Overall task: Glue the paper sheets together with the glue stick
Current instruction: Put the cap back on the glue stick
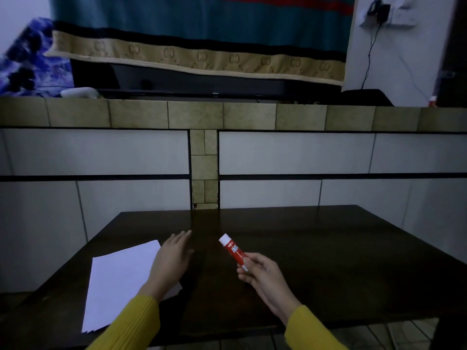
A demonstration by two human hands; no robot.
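Several white paper sheets (118,281) lie stacked on the left of my dark wooden table (328,248), edges fanned, I'd judge for easy separating. My left hand (171,258) hovers flat over their right edge, fingers straight, holding nothing. My right hand (260,271) pinches the capped red glue stick (233,251) by its base, tilted up, not yet opened.

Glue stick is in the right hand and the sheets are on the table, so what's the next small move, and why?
Probably bring the left hand over to pull off the white cap: the glue stick, gripped by the right hand, looks capped, and the left hand hovers open beside the paper sheets.
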